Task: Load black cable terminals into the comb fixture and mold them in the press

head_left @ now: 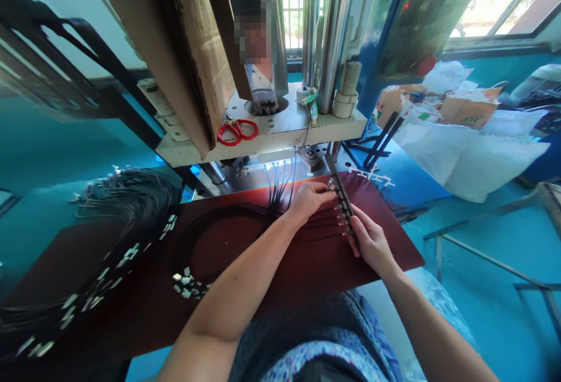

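My right hand (372, 240) is closed around the lower part of a long dark slotted bar (342, 198), which is tilted above the brown work board (315, 262). Several thin black cables (322, 222) run into its left side, with small metal ends along the edge. At the bar's upper part, my left hand (308, 200) pinches a cable end between thumb and fingertips. The fingers partly cover that end, so how far it is seated cannot be made out. Behind the left hand, more black cables (275, 192) lead toward the press.
Red-handled scissors (238, 132) lie on the white press plate (280, 131). A large cable bundle (131, 207) lies at left, and pale connectors (187, 284) sit near my left forearm. White branched plastic pieces (372, 176) rest at right, near white bags (473, 151).
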Tool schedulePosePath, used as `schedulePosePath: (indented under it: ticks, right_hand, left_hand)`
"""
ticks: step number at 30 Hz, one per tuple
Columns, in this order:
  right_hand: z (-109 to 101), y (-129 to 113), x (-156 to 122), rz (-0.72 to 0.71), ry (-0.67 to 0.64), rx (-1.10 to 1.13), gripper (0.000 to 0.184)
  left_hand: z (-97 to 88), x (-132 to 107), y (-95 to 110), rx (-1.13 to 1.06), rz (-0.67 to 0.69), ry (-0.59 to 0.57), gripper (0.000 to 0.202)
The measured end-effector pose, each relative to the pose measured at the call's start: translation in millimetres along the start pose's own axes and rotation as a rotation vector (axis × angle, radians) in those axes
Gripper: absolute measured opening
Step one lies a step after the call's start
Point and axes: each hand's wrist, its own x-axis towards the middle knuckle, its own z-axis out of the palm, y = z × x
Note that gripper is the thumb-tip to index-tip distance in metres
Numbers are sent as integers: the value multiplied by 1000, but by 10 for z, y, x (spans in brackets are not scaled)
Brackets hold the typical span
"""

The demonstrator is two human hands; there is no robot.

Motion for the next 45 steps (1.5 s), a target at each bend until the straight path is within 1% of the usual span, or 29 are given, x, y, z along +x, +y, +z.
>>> schedulePosePath:
  ticks: [2,5,7,9,11,13,20,24,29,33,37,41,43,45]
  right_hand:
    - [-10,1,-6,10,6,64,52]
    - [-21,-17,-12,16,11,122,49]
    - [-22,-35,-12,18,13,135,48]
    - [-22,-46,-11,27,18,140,49]
    - [-24,-44,-12,35,17,140,51]
    - [-31,-33,-14,40,8,134,51]
    - [-52,-29,-5,53,-10,138,50]
    - [-49,-55,-1,73,-4,156,48]
    - [-56,-44,-10,86,0,155,49]
    - [-57,-38,-14,82,6,144,50]
    - [-38,-52,-6,61,-4,93,53]
    - [-20,-44,7,19,-52,-12,51]
    - [-17,-42,6,19,-42,-9,50]
    - [-19,-50,0,31,-10,45,50]
  left_hand:
    - [-34,4,21,-68,3,-12,22]
    - [-57,5,55,-162,-18,42,25]
    - [-50,0,61,-165,-14,76,25]
    - [-29,-3,55,-104,7,80,24]
    - [-5,2,49,-22,6,56,24]
    - [11,18,55,16,-26,22,24]
    - [-17,72,194,-126,-151,-54,14]
    - [-43,58,263,-115,-173,-66,15]
    - [-53,47,282,-130,-197,-89,18]
    - [-60,82,234,-98,-162,-119,14]
    - [-60,128,151,-43,-110,-138,17]
    - [-54,147,70,96,-20,-89,22]
    - [-60,140,53,169,36,-78,21]
    - [-85,124,62,154,100,-53,18]
